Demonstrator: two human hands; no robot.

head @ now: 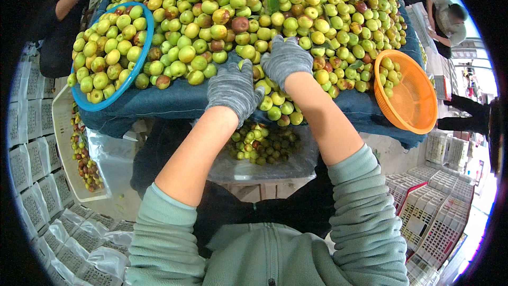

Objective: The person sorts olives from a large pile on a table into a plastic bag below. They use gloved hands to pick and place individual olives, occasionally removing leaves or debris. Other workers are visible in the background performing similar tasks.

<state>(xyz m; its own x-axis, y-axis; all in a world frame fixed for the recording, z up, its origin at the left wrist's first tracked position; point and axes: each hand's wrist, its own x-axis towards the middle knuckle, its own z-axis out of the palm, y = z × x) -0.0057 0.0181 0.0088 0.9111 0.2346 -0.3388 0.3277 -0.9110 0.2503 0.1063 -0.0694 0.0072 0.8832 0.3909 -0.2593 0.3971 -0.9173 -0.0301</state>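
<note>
A large pile of green and reddish-brown jujubes [214,4] covers a table draped in blue cloth [174,97]. Both hands wear grey knit gloves. My left hand [234,89] rests at the pile's front edge, its fingertips against fruit; whether it grips any is hidden. Slightly farther in, my right hand [287,59] lies palm down over the jujubes, and its fingers' hold is hidden too. Between and below the hands, jujubes spill towards the table edge. Under that edge, more jujubes [254,143] lie in a container lined with clear plastic [238,172].
A blue-rimmed basket [149,43] full of jujubes stands at the left, an orange plastic basket [416,95] with some at the right. A white crate [63,143] holds jujubes. Stacked crates [428,210] flank both sides. Other people are at the upper left [65,6] and upper right [446,20].
</note>
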